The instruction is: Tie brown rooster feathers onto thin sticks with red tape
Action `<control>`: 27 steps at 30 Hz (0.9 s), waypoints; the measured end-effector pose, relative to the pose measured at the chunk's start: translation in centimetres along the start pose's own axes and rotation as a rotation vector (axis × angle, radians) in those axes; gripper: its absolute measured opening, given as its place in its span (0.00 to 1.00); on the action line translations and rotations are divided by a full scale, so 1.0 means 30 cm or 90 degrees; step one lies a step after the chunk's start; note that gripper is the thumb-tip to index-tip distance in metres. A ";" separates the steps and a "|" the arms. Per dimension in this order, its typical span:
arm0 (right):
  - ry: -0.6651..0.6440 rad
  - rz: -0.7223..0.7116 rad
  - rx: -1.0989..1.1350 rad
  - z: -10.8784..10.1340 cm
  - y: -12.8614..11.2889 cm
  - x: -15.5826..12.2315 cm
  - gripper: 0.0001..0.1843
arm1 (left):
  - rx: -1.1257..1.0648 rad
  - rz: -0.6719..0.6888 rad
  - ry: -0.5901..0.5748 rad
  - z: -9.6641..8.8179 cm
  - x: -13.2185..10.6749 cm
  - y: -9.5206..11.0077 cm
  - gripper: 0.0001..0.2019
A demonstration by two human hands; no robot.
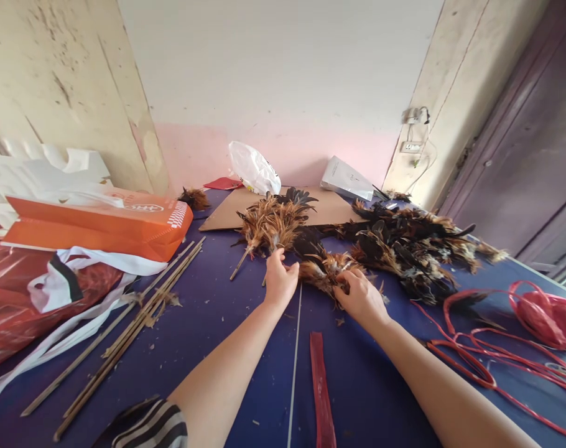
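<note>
Both my hands work at a clump of brown and black feathers [323, 269] on a dark blue table [208, 323]. My left hand [279, 278] pinches feathers at the clump's left end, fingers closed. My right hand [360, 296] grips the clump from the right, fingers curled into it. Just beyond lies a finished feather duster [269, 227] on a thin stick. A large loose pile of dark feathers [413, 249] spreads to the right.
Several bamboo sticks [129, 330] lie on the left. An orange box [101, 227] rests on red and white bags [40, 292]. Red plastic string [479, 354] and its bundle [544, 314] sit right. A red strip [321, 386] lies near me. Cardboard [329, 208] and white bags [254, 167] are at the back.
</note>
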State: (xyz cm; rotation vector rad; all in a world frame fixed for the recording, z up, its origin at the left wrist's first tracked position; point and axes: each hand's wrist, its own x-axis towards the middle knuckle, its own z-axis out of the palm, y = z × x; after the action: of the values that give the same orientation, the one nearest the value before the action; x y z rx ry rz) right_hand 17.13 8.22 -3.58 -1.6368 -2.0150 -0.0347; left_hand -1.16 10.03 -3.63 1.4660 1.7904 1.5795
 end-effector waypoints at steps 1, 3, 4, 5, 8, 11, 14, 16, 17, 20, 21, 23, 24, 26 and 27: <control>-0.003 0.004 0.009 0.000 0.003 0.003 0.09 | 0.015 0.030 0.034 -0.010 -0.005 0.005 0.17; -0.005 0.010 0.024 0.001 0.011 0.007 0.09 | 0.023 0.065 -0.022 -0.019 -0.027 0.013 0.11; -0.004 0.014 0.030 0.002 0.015 0.009 0.09 | 0.024 0.059 -0.108 -0.017 -0.042 0.016 0.13; -0.002 0.018 0.035 0.004 0.019 0.010 0.09 | 0.025 0.026 -0.207 -0.010 -0.058 0.019 0.16; 0.005 0.026 0.047 0.010 0.029 0.011 0.09 | -0.009 -0.101 -0.426 0.026 -0.098 0.030 0.18; 0.005 0.027 0.052 0.010 0.032 0.006 0.10 | -0.065 -0.173 -0.428 0.068 -0.104 0.056 0.17; 0.007 0.021 0.047 0.001 0.025 0.000 0.09 | -0.060 -0.209 -0.378 0.102 -0.082 0.086 0.15; 0.007 0.016 0.046 -0.007 0.019 -0.004 0.08 | -0.050 -0.219 -0.338 0.121 -0.065 0.100 0.13; 0.007 0.014 0.046 -0.010 0.017 -0.006 0.09 | -0.047 -0.224 -0.320 0.130 -0.059 0.103 0.11; 0.009 0.005 0.038 -0.012 0.012 -0.007 0.12 | -0.052 -0.238 -0.296 0.152 -0.051 0.100 0.06; 0.011 0.004 0.029 -0.010 0.011 -0.006 0.12 | -0.057 -0.241 -0.297 0.157 -0.051 0.096 0.04; 0.012 0.010 0.003 -0.005 0.010 -0.002 0.12 | -0.072 -0.249 -0.301 0.158 -0.049 0.086 0.03; 0.010 0.016 -0.011 -0.002 0.010 0.000 0.12 | -0.081 -0.253 -0.303 0.153 -0.048 0.081 0.03; 0.002 0.029 -0.033 0.002 0.008 0.003 0.12 | -0.102 -0.263 -0.306 0.132 -0.041 0.072 0.03; -0.002 0.035 -0.039 0.004 0.008 0.005 0.12 | -0.114 -0.268 -0.306 0.116 -0.036 0.068 0.04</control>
State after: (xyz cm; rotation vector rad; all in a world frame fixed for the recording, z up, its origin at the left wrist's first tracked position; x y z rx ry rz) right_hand 17.28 8.45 -3.69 -1.7304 -1.9887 -0.0748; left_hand 2.97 10.65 -3.36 1.1612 1.5045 1.0388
